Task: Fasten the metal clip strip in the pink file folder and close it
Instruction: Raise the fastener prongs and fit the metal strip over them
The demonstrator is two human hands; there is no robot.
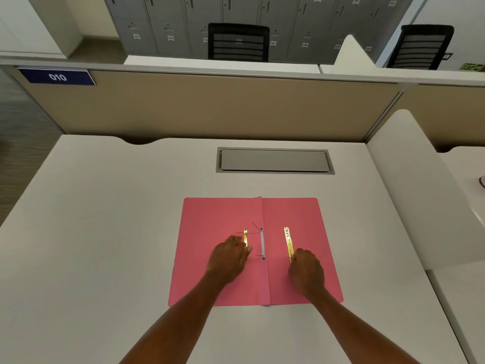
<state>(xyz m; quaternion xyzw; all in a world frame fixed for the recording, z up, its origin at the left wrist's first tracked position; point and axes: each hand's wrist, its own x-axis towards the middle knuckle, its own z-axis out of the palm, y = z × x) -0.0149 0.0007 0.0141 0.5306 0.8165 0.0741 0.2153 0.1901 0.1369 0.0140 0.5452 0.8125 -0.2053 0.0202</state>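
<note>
The pink file folder (296,214) lies open and flat on the white desk. A white plastic fastener bar (262,244) with thin dark prongs runs along its centre fold. A gold metal clip strip (288,241) lies on the right flap; my right hand (305,269) pinches its near end with curled fingers. A second, shorter gold strip (245,237) rests on the left flap, where my left hand (229,254) lies over its near end, fingers touching it. Whether the left hand grips that strip is unclear.
A grey cable hatch (274,160) is set into the desk (105,232) behind the folder. A beige partition (210,109) closes the back, and a white divider (409,179) rises on the right. Two black chairs stand beyond.
</note>
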